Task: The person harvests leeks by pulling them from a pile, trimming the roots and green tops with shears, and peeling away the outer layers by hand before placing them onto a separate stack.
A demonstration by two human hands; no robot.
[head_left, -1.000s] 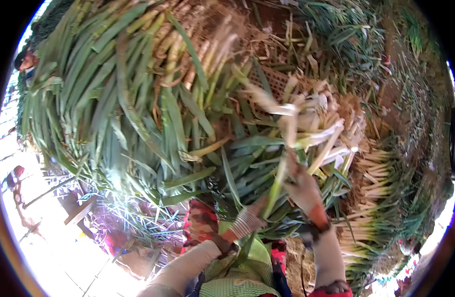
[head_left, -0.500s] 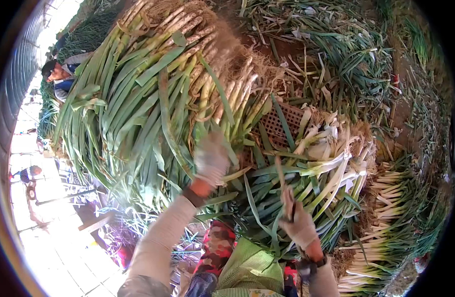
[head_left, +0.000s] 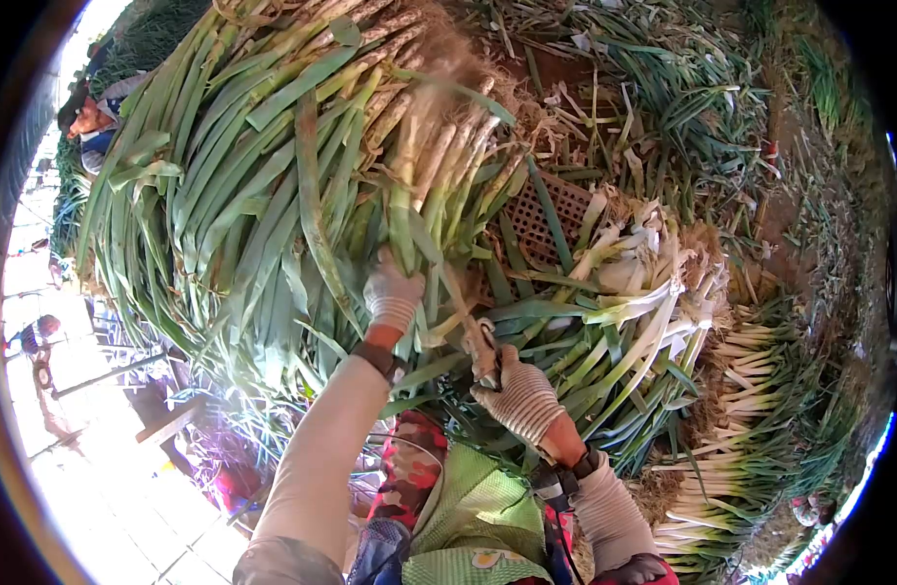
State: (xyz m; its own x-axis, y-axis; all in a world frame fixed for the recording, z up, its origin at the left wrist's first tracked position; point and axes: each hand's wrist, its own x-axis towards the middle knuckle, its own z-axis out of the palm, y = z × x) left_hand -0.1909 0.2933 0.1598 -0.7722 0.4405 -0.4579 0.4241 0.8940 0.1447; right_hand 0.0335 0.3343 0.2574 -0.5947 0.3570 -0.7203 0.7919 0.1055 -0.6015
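Note:
My left hand (head_left: 392, 295), in a pale knit glove, is closed around the leafy part of a leek (head_left: 401, 219) at the near edge of a large heap of leeks (head_left: 243, 195). The leek's pale shank and roots point away from me, blurred near the root end. In my gloved right hand (head_left: 521, 395) is a knife (head_left: 458, 300) with a wrapped handle. Its blade slants up and left, overlapping the leek leaves just right of my left hand.
Beside the heap is a brown perforated crate (head_left: 551, 219). Trimmed leeks (head_left: 653, 312) lie to its right, above a row of white-stemmed leeks (head_left: 736, 429). Leaf scraps (head_left: 663, 78) cover the ground behind. Another person (head_left: 92, 122) is at far left. Green mesh cloth (head_left: 478, 507) covers my lap.
My right hand has swung left and up, bringing the knife close to my left hand. My left hand has shifted slightly left and up, less blurred now.

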